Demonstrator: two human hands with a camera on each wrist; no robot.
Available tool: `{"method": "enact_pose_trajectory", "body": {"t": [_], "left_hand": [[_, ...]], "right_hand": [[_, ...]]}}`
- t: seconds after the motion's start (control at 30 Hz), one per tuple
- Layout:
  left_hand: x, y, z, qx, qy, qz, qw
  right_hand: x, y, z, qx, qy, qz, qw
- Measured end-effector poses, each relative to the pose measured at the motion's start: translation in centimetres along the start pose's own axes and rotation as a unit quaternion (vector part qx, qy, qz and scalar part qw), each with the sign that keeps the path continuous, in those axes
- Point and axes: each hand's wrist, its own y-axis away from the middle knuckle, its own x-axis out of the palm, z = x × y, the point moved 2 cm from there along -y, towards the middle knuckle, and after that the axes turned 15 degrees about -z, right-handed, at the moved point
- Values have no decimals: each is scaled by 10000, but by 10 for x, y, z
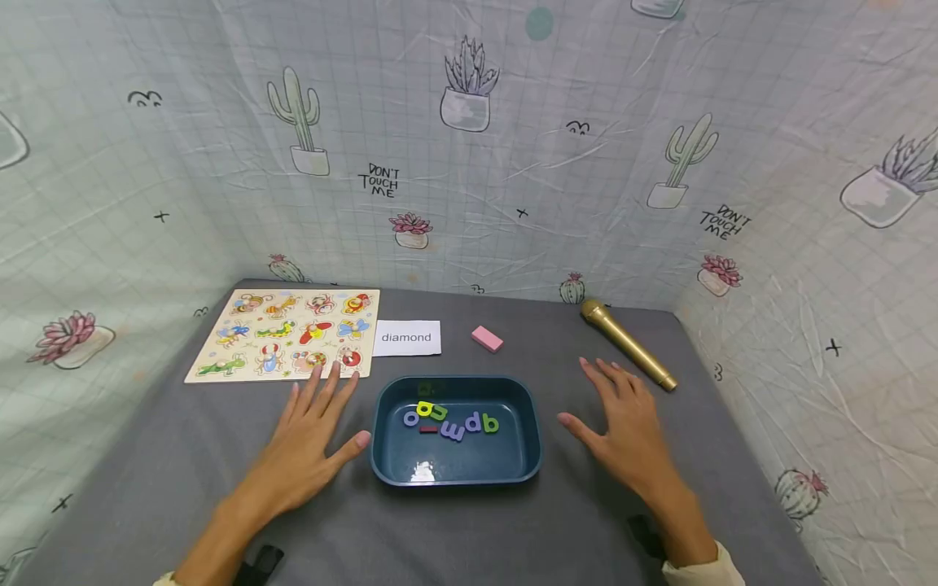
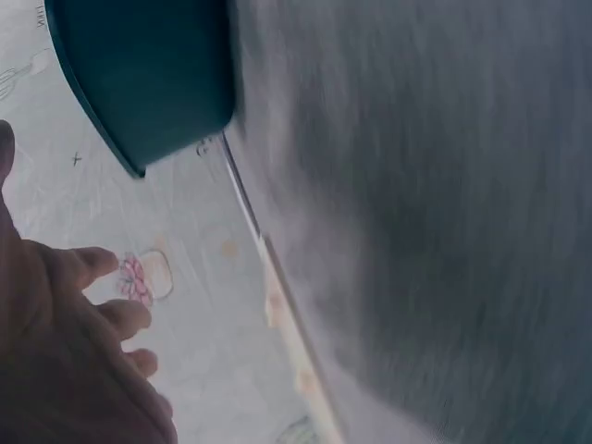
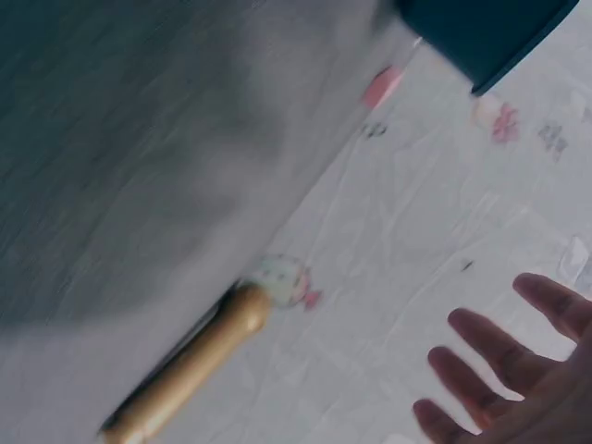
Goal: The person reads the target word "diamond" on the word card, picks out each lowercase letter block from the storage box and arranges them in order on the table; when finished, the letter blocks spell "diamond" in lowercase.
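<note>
Nearest the head camera, the left hand [image 1: 308, 448] and right hand [image 1: 630, 435] flanked the tray [image 1: 498, 461], fingers spread, holding nothing. Inside it, the letters [image 1: 452, 430] looked light, stiff and smooth, probably best pinched by their edges. The left-wrist view showed partly extended fingers off the tray; the right-wrist view, spread fingers well apart from it.

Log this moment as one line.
left hand: empty, beside tray; right hand: empty, near microphone; letters: inside tray; card: beyond tray
</note>
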Motion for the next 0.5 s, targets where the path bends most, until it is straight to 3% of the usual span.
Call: {"method": "enact_pose_trajectory", "body": {"t": [0.1,0.23,0.37,0.5], "left_hand": [[4,3,-7,-220,706,25,9973],[10,6,-12,-640,1645,23,9843],[16,8,-14,-945,2531,-61,9628],[23,11,-14,-1154,3413,-48,9328]], "right_hand": [[5,-2,14,-99,-289,-156,9994],[12,-4,31,-178,-729,-277,9968],[21,-6,46,-294,-1125,-303,9928],[32,-6,58,-370,-1379,-137,9897]]}}
